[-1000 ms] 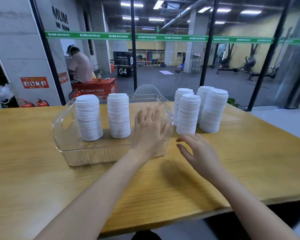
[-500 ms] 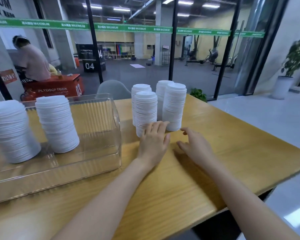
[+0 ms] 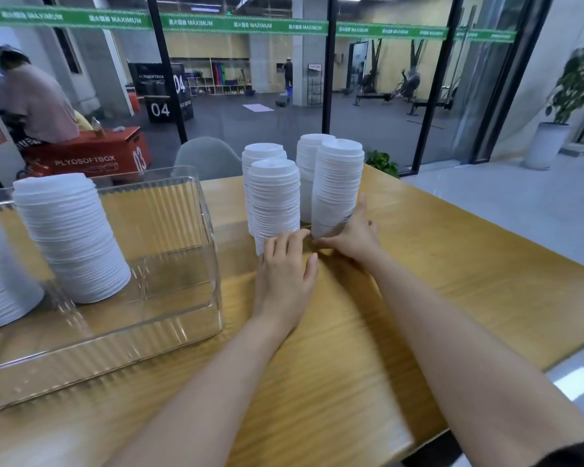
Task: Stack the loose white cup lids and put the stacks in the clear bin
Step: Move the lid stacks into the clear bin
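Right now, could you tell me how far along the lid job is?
Done: one lid stack and a second, cropped stack stand inside the clear bin. In hand: the left hand touches the base of the front-left stack and the right hand is spread against the front-right stack. Left: those two and the two rear stacks, all standing on the table, go into the bin. No loose lids show.

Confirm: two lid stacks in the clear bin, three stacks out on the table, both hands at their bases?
Not three: the head view shows four on the table: front-left stack, back-left stack, back-right stack, front-right stack. The rest holds: a bin stack and a cropped stack stand in the clear bin; left hand and right hand are at the front pair's bases.
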`<state>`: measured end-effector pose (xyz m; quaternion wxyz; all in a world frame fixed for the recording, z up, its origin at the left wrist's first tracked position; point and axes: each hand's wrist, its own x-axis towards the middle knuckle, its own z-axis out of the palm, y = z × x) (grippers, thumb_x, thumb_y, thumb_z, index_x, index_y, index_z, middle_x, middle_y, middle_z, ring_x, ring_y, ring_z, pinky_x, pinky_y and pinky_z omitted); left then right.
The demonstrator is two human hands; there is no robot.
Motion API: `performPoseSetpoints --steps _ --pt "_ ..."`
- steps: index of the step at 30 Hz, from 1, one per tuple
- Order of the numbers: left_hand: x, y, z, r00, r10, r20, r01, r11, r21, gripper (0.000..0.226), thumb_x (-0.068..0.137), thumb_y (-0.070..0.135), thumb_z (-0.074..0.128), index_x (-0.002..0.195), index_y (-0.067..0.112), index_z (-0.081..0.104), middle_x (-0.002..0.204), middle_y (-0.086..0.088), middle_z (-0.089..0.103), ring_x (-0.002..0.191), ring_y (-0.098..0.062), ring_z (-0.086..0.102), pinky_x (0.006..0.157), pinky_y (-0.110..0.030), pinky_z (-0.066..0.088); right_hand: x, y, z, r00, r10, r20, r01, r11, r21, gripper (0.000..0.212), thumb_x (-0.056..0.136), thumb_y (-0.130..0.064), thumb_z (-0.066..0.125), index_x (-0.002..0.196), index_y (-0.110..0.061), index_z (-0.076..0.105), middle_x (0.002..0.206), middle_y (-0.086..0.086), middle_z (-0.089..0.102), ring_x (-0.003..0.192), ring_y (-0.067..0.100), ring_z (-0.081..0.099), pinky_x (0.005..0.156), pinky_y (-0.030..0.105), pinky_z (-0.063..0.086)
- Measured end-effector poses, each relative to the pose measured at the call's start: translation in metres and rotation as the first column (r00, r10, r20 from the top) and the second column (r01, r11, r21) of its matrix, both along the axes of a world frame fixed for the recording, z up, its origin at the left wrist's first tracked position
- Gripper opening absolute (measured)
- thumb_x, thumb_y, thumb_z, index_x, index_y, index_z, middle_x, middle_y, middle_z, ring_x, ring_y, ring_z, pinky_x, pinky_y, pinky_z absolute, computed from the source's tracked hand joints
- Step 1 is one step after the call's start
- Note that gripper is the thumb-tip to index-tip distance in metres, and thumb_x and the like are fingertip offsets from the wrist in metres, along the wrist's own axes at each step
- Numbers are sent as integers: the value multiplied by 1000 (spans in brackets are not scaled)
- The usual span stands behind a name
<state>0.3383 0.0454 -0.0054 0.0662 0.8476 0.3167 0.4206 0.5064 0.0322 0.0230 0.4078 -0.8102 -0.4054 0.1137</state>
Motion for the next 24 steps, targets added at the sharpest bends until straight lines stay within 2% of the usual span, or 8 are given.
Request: performPoseSetpoints --steps 4,11,14,20,24 --pt "1 0 -1 1000 8 10 -8 1000 -8 49 90 40 37 123 12 60 116 -3 64 107 -26 54 89 -41 49 -1 8 -6 998 -62 11 62 998 -9 145 60 -44 90 154 -21 -18 148 11 43 140 39 26 118 47 18" --pt "1 2 -3 1000 23 -2 -23 1000 -21 51 89 42 35 123 12 61 115 -3 64 106 -26 55 88 -39 48 0 18 -12 991 -134 -4 134 991 -9 137 66 -44 86 154 -23 -17 140 18 50 142 34 30 122 51 -1" --pt "0 2 -3 1000 20 -13 -21 999 -45 54 89 43 33 125 13 59 117 -2 64 109 -25 54 89 -39 47 2 17 -14 992 -127 9 127 992 -1 134 65 -45 86 155 -24 -12 139 15 53 141 32 33 121 52 -1" --pt "0 3 0 1000 -9 28 12 995 -97 40 95 27 54 133 13 53 126 -3 60 118 -26 50 95 -42 47 -1 -9 -12 994 -103 37 104 994 -14 133 64 -50 85 155 -25 -7 137 15 53 139 32 35 121 53 4" --pt "-4 -1 5 995 -17 96 27 995 -99 54 93 40 35 136 11 49 128 -6 57 118 -26 50 98 -41 44 -10 -37 -13 995 -92 45 93 995 -25 130 64 -49 85 155 -25 -5 135 16 52 137 31 36 120 53 5"
